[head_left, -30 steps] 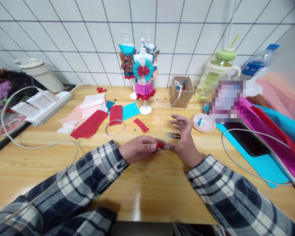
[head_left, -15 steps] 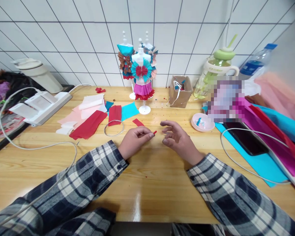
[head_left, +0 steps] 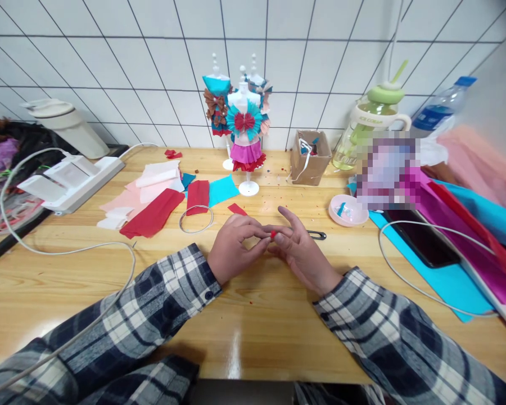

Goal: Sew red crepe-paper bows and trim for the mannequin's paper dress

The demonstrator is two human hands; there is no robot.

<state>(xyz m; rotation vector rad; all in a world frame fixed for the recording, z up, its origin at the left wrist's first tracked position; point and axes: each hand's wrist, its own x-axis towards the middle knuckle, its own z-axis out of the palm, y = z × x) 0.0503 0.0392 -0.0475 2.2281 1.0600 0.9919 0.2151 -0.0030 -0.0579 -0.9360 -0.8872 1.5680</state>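
Note:
My left hand (head_left: 238, 247) pinches a small folded piece of red crepe paper (head_left: 273, 235) between thumb and fingertips. My right hand (head_left: 304, 256) meets it from the other side, its thumb pressed against the same piece and its index finger raised. Most of the paper is hidden by the fingertips. From behind my right hand pokes a dark metal end with a slot (head_left: 319, 235); the rest of that tool is covered. Just beyond my left hand lies a red paper strip (head_left: 237, 209).
Dress forms with paper outfits (head_left: 245, 121) stand near the wall, beside a small cardboard box (head_left: 311, 160). Red paper (head_left: 152, 214) and a wire ring (head_left: 196, 232) lie left. A pink bowl (head_left: 349, 218), phone (head_left: 424, 239) and cable (head_left: 382, 264) are right; a power strip (head_left: 88, 183) is far left.
My right hand has moved left and closed on the red paper that my left hand holds. The slotted metal end now shows behind the right hand.

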